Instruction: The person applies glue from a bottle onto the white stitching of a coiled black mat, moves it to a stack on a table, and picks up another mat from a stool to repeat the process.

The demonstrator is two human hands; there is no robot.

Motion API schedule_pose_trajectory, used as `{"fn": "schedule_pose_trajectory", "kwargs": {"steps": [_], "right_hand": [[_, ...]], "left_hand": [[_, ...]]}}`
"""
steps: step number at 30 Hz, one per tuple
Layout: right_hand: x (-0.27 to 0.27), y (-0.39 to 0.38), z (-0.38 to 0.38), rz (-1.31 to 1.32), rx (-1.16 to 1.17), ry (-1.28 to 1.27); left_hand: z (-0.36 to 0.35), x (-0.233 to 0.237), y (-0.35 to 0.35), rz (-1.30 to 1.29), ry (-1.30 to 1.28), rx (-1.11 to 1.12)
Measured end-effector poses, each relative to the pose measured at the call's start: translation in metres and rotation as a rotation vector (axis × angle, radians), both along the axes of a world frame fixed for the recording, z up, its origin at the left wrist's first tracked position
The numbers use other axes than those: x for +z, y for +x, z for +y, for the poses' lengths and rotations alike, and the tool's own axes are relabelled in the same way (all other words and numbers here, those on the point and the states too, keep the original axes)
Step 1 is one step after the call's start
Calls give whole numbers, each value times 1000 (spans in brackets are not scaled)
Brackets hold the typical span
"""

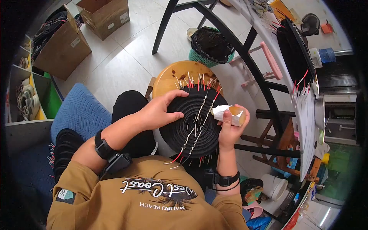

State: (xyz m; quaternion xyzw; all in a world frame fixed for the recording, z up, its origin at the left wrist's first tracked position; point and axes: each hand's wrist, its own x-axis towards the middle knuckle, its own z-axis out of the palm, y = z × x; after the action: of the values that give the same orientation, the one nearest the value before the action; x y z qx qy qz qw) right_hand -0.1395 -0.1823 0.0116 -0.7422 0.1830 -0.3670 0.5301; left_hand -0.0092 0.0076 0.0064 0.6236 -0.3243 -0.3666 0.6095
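Pale floor tiles point(130, 57) are stretching away beyond a black spiral coil point(186, 128), with a black-lined green bin point(203, 59) standing past its far rim, cardboard boxes point(61, 57) sitting to its far left and a white-topped table point(304, 130) rising to its right, bearing a similar black bundle point(293, 53). On the coil's near side, a person in a brown T-shirt point(149, 203) is sitting over the work, which is lying face up on a round wooden stool point(163, 78). Red and white wire ends point(189, 81) are fanning out at the coil's far rim, while cream-wrapped wires point(203, 104) are crossing near its centre and slanting from far right to near left. On the coil's left, the left hand point(163, 111) is resting with thumb and forefinger spread apart; whether its other fingers are gripping underneath, one cannot tell. At the coil's right edge, the right hand point(231, 132) is grasping what looks to be a white-wrapped container point(221, 112), its long axis lying crosswise, its narrower end pointing left. That tip is sitting just beside the wires, nearer than either hand's fingers; whether it is touching them is not showing clearly.
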Motion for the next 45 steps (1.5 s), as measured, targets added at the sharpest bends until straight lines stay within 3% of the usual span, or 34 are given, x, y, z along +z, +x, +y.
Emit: {"fn": "schedule_pose_trajectory", "kwargs": {"steps": [7,10,12,22,24,27,37,40,42,45], "right_hand": [[-3,-4,-4,23,-4,-4],[-2,-3,-5,32,-2,-170],[2,-5,0,-15,-40,84],[3,-4,5,-10,67,38],[-5,-3,1,-23,52,-128],[-3,-4,1,7,67,-145],[-2,-12,3,25,43,26],[-5,-12,0,45,21,-9],[-5,-10,-2,31,17,-238],[-5,-11,-2,0,31,-206]], "left_hand": [[0,4,0,19,26,-14],[-1,-2,0,51,1,-17],[-1,-2,0,55,-7,-13],[-1,-4,-2,-65,-11,44],[-1,-5,-2,-68,-16,48],[0,-1,-1,-49,19,27],[0,1,-1,-8,46,7],[0,1,-2,26,40,5],[0,2,-1,23,43,4],[0,2,-1,19,54,3]]}}
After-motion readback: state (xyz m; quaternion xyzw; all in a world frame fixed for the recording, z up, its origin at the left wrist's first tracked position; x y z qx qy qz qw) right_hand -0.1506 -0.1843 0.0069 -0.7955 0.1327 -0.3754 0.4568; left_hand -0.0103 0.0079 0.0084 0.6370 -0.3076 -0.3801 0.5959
